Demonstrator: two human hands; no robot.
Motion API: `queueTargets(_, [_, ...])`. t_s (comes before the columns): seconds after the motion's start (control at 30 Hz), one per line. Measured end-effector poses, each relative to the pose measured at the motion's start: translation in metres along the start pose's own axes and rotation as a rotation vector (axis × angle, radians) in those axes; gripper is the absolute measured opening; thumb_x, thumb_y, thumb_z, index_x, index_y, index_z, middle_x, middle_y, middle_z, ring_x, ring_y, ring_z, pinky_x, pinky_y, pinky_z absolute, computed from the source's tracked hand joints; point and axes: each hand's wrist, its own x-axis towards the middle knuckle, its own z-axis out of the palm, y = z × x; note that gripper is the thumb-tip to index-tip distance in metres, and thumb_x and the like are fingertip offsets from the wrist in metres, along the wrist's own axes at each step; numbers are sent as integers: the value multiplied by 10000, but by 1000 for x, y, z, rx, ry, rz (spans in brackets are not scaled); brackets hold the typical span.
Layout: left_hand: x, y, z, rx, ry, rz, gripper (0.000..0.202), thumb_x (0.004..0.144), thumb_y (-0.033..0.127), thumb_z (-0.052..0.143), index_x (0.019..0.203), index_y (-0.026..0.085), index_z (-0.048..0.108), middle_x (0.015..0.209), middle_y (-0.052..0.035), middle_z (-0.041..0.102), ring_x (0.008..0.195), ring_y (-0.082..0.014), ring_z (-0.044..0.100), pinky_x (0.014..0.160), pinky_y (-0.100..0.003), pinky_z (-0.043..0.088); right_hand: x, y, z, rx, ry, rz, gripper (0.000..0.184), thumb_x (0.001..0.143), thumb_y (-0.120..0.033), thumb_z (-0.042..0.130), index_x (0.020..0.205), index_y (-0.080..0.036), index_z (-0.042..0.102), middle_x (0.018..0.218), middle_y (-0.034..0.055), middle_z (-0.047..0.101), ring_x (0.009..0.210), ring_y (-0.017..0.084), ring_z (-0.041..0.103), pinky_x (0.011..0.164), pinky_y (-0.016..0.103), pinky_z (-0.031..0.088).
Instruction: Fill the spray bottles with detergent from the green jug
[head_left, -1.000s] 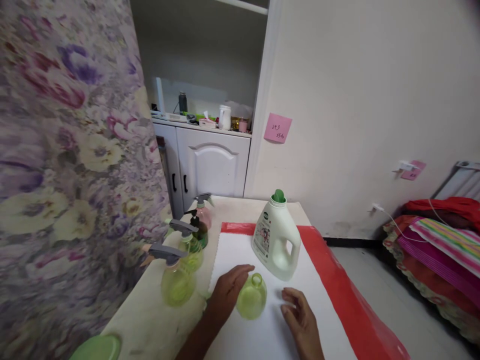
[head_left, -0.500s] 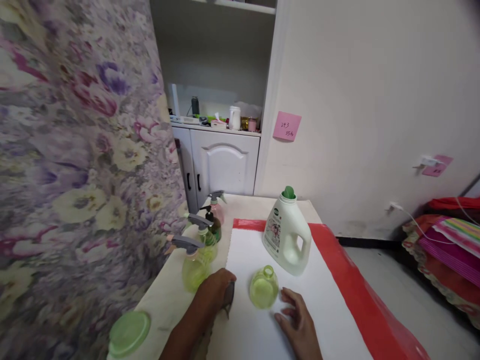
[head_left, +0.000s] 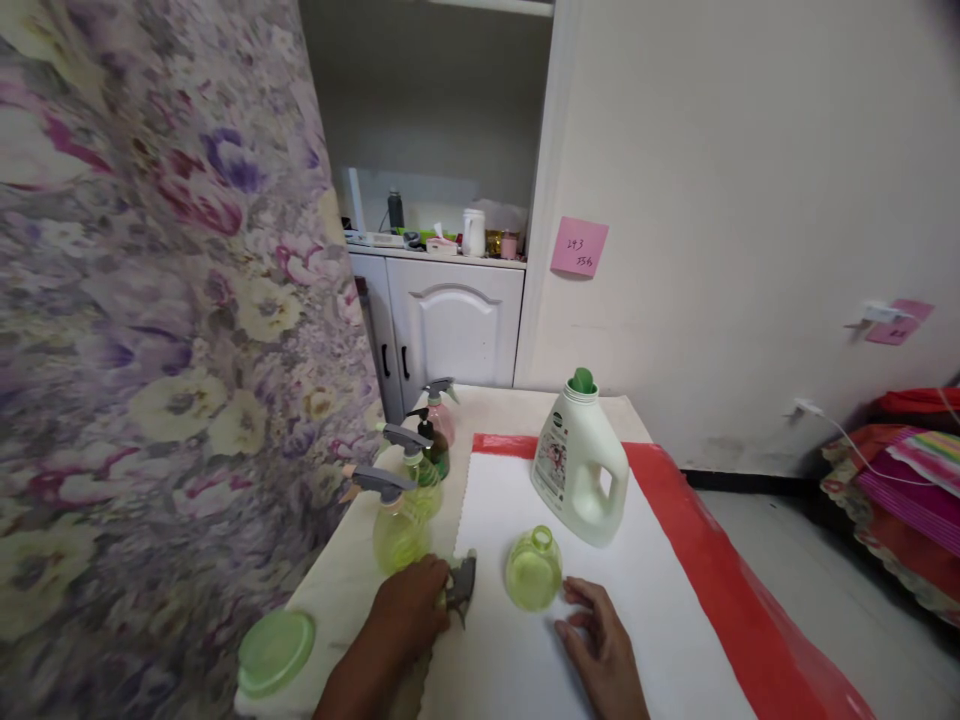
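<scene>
A small open yellow-green bottle (head_left: 533, 570) with no top stands on a white sheet (head_left: 525, 640). My right hand (head_left: 600, 645) rests on the sheet just right of it, fingers loosely spread, thumb near the bottle. My left hand (head_left: 409, 615) is closed on a grey spray trigger head (head_left: 461, 583) at the sheet's left edge, left of the bottle. A white detergent jug (head_left: 581, 470) with a green cap stands behind the bottle.
Several spray bottles (head_left: 401, 510) line the table's left side beside a floral curtain (head_left: 150, 330). A green lid (head_left: 275, 652) lies near the front left corner. A red cloth (head_left: 720, 600) lies under the sheet. White cabinet (head_left: 450, 320) behind; bedding (head_left: 900, 470) at right.
My left hand left the open bottle, moved left and took hold of the grey trigger head. My right hand stayed beside the bottle. The view shifted left.
</scene>
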Motion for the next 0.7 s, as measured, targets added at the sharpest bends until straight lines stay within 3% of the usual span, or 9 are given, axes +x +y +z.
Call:
queueTargets(0.23, [-2,7,-1,-7,51,-22,222,662,144,540,849,196,648,956,-118,705,952,-337,645,772,-376,399,-1,-10,0,-5,1,-3,332,797,-351,647,1100,-220,613,1051,84,663,896,231,653,804,339,558])
queueTargets(0.4, [-6,12,-18,-145,121,1,174,713,268,584,864,220,657,827,-23,693,826,-235,637,688,-286,397,0,-14,0,23,22,-10,320,783,-349,655,1078,-227,637,1030,79,682,876,233,659,787,336,562])
queueTargets(0.47, [-7,17,-27,-346,147,44,213,757,344,585,911,215,656,729,18,661,726,-189,620,637,-255,399,1,-14,0,32,21,2,316,777,-345,657,1069,-226,640,1022,78,684,880,237,658,787,339,559])
queueTargets(0.53, [-5,25,-35,-696,188,79,277,763,402,608,943,196,651,662,38,635,658,-168,600,597,-244,405,2,-15,1,37,16,7,311,780,-341,648,1068,-222,637,1020,80,680,886,238,658,793,341,555])
queueTargets(0.6, [-3,36,-43,-1070,286,95,306,735,399,666,949,182,646,695,27,661,662,-159,606,591,-240,425,3,-15,0,35,9,-1,301,787,-333,638,1064,-217,635,1017,81,675,897,237,657,797,337,550])
queueTargets(0.7, [2,54,-56,-1449,483,130,325,702,364,741,956,185,645,849,-7,705,715,-139,635,615,-223,475,4,-12,-1,28,4,-21,278,793,-311,628,1056,-219,636,1006,75,674,918,235,653,798,324,545])
